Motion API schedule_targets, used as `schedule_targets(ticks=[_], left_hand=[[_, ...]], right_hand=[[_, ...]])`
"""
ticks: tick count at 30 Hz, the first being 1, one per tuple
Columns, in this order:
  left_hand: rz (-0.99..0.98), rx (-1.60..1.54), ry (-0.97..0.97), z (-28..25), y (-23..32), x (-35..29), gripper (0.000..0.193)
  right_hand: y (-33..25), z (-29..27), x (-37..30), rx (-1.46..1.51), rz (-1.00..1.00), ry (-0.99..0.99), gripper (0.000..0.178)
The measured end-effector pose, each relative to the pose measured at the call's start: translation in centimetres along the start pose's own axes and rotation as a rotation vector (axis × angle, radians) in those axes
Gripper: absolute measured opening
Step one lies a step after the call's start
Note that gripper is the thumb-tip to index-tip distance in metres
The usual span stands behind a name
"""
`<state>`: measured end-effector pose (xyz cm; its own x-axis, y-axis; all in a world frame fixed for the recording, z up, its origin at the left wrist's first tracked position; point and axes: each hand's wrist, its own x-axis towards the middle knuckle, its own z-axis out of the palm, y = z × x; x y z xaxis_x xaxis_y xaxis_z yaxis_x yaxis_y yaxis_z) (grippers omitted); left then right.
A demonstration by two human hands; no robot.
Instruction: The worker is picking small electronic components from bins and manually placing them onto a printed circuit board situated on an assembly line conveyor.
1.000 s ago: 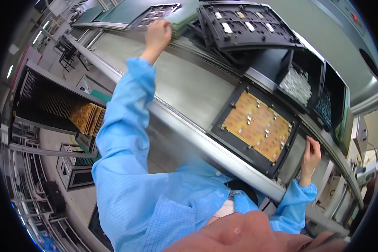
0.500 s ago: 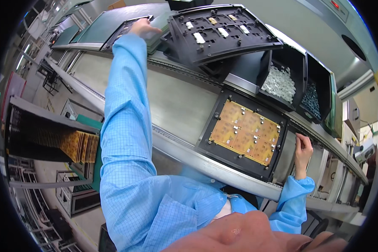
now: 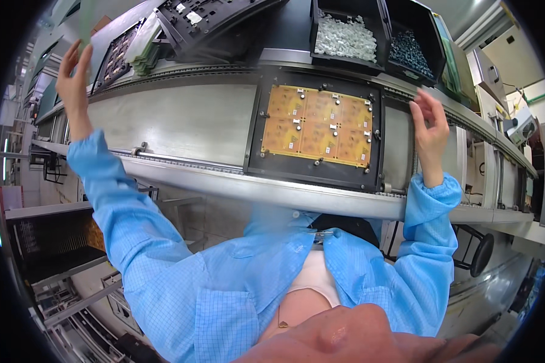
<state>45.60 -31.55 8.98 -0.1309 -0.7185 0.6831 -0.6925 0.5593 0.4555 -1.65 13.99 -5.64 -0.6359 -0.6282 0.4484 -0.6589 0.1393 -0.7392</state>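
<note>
My left hand is raised at the far left, over the far side of the line. Its thumb and fingers close on a thin translucent green sheet, seen nearly edge-on and blurred. Beside it lies a stack of similar clear green sheets, next to a slotted black tray. Just right of a black carrier frame, my right hand hovers with fingers loosely curled and apart, holding nothing. Set in that frame is a yellow-orange circuit board panel with small white and dark parts.
Behind the line stand a black bin of whitish clear pieces and a bin of dark blue pieces. A tilted black fixture plate leans at the back. The conveyor's metal rail runs along the near side; a rack stands lower left.
My left hand has come off the sheet stack and moved left with a green sheet. My right hand's fingers have spread apart. The whole view has shifted and turned.
</note>
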Motion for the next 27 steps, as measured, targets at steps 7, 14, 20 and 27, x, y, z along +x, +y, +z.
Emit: schedule_targets(ticks=[7, 14, 20, 27], left_hand=[[0.054, -0.932, -1.147, 0.4, 16.7, -12.8, 0.069], [0.195, -0.909, -1.329, 4.6, 24.3, -16.1, 0.058], [1.078, -0.382, -0.652, 7.6, 29.1, -17.9, 0.088], [1.091, -0.321, -0.641, 8.9, 30.0, -18.2, 0.082]], right_hand=[[-12.1, 2.6, 3.3, 0.408, -0.47, -0.178, 0.064], [-10.6, -2.2, 0.8, 0.574, -0.142, -0.399, 0.029], [-8.4, -0.7, -0.1, 0.655, 0.213, -0.045, 0.037], [-6.6, 0.4, 0.2, 0.871, 0.37, -0.135, 0.044]])
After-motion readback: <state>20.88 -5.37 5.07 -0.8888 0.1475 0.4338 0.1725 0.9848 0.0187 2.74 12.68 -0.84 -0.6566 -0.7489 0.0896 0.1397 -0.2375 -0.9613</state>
